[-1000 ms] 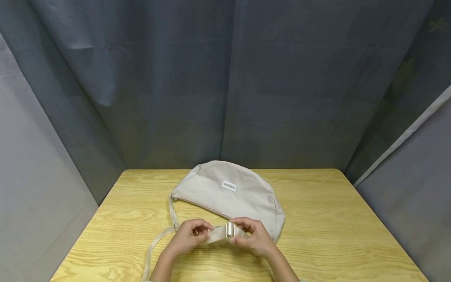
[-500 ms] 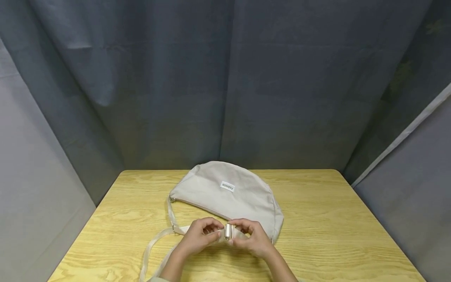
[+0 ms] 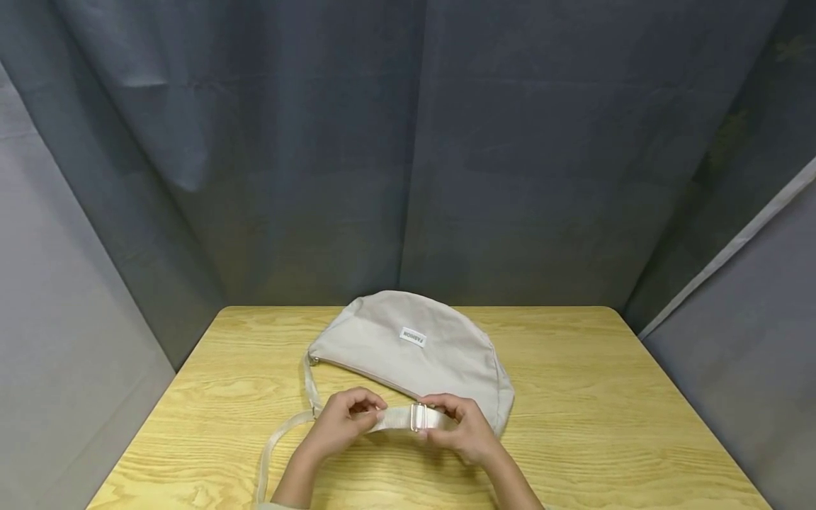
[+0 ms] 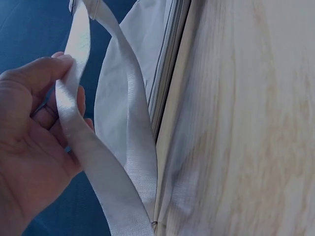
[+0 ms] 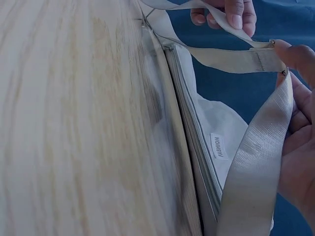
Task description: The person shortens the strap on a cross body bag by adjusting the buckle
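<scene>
A pale beige handbag with a white FASHION label lies flat, its zip edge facing the person. In front of it, the bag's strap is stretched between both hands. My left hand pinches the webbing between thumb and fingers; the left wrist view shows the strap running through that pinch. At the metal strap slider, my right hand grips the edges with thumb and fingertips. The right wrist view shows a stitched strap end at the slider.
The wooden table carries the bag near its middle. A loose loop of strap trails off the left side towards the near edge. Dark curtains hang behind the table, and pale panels stand at the sides.
My left hand moved right to the slider, then back left, drawing out a length of strap between the hands. The slider turned slightly in my right hand; the bag stayed put.
</scene>
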Available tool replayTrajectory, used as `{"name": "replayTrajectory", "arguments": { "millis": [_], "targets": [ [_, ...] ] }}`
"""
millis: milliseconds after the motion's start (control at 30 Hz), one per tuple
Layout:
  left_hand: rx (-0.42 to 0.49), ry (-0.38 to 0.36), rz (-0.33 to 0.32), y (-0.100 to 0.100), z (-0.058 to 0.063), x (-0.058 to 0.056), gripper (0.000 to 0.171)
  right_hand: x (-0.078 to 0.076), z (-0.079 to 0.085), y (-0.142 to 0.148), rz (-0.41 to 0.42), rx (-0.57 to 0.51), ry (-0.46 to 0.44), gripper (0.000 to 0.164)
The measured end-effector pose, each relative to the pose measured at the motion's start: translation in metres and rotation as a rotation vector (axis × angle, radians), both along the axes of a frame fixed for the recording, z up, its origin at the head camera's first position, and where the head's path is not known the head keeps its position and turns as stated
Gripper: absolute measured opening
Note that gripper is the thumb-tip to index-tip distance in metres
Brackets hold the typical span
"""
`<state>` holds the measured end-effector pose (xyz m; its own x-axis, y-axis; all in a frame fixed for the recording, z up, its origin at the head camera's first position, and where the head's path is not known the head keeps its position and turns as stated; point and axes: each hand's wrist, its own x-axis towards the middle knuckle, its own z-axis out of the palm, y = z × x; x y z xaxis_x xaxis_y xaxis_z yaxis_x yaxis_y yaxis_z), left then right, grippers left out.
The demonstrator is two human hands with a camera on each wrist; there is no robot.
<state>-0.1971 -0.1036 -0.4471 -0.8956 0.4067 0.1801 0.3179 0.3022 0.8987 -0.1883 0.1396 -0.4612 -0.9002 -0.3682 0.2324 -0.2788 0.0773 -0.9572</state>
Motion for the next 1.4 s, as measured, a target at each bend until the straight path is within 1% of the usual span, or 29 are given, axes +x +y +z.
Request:
{"name": "replayTrajectory", "arguments": {
  "millis": [233, 467, 667, 733, 767, 800, 967, 1000, 1033, 1167, 1267, 1400],
  "targets": [
    [0.006, -0.028, 0.001, 0.001, 0.002, 0.0, 0.014, 0.0, -0.001, 0.0, 0.01, -0.015, 0.014, 0.041],
    [0.025, -0.011, -0.029, 0.008, 0.004, 0.0, 0.028, -0.001, 0.002, 0.0, 0.053, -0.053, 0.065, 0.038],
    [0.043, -0.016, -0.059, 0.014, 0.003, 0.0, 0.034, 0.0, 0.006, 0.001, 0.069, -0.045, 0.035, 0.038],
    [0.046, -0.008, -0.061, 0.016, 0.003, 0.0, 0.035, -0.001, 0.005, 0.001, 0.074, -0.04, 0.017, 0.039],
    [0.048, -0.005, -0.062, 0.017, 0.003, 0.001, 0.035, -0.003, 0.001, 0.002, 0.078, -0.043, 0.007, 0.039],
    [0.051, 0.002, -0.061, 0.018, 0.002, 0.001, 0.035, -0.004, 0.0, 0.002, 0.081, -0.042, -0.002, 0.039],
    [0.034, 0.066, -0.032, 0.019, -0.021, -0.01, 0.038, -0.011, -0.018, 0.004, 0.092, -0.042, -0.021, 0.041],
    [0.029, 0.084, -0.025, 0.019, -0.026, -0.012, 0.039, -0.011, -0.017, 0.004, 0.093, -0.035, -0.023, 0.041],
    [0.021, 0.099, -0.02, 0.02, -0.03, -0.013, 0.04, -0.012, -0.02, 0.004, 0.095, -0.034, -0.024, 0.041],
    [0.008, 0.139, -0.019, 0.023, -0.031, -0.013, 0.043, -0.012, -0.019, 0.004, 0.113, -0.027, -0.037, 0.043],
    [0.0, 0.141, -0.016, 0.025, -0.032, -0.012, 0.043, -0.013, -0.02, 0.004, 0.127, -0.024, -0.033, 0.043],
    [-0.004, 0.134, -0.007, 0.026, -0.032, -0.012, 0.042, -0.012, -0.019, 0.004, 0.117, -0.005, -0.041, 0.042]
  ]
}}
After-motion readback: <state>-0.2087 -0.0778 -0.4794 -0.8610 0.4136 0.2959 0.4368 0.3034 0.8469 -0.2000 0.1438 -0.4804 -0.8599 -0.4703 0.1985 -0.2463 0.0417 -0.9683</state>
